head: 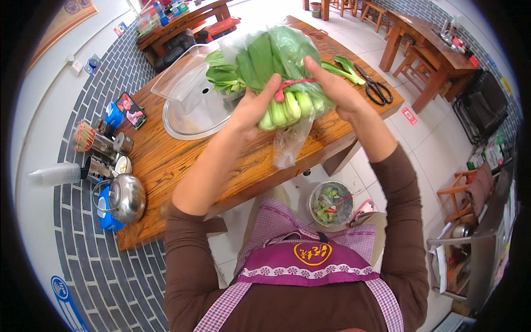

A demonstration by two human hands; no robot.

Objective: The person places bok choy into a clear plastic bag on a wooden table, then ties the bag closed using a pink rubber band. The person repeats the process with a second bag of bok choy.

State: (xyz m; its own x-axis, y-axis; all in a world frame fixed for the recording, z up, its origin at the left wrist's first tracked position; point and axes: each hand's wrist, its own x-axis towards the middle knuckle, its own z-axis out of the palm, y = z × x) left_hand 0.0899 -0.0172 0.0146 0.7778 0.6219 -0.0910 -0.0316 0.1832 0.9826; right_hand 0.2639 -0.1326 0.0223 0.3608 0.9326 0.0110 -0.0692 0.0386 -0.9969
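Both hands hold a bundle of green bok choy [286, 110] above the wooden table. My left hand [257, 103] grips its left side, thumb across the stalks, and my right hand [332, 87] holds the right side. A red tie [286, 86] wraps the stalks, and a clear plastic bag [287, 145] covers part of the leaves and hangs below. Left of the bundle, more bok choy [224, 76] sits at a round metal tray [178, 120]. To the right lie loose bok choy stems [348, 72] beside black-handled scissors [375, 89].
A clear plastic lid or container [178, 79] leans over the tray. At the table's left stand a steel kettle [127, 199], a phone [130, 110], a toothpick holder [89, 139] and stacked plastic cups [58, 172]. A waste bin [332, 203] with green scraps is on the floor below the table edge.
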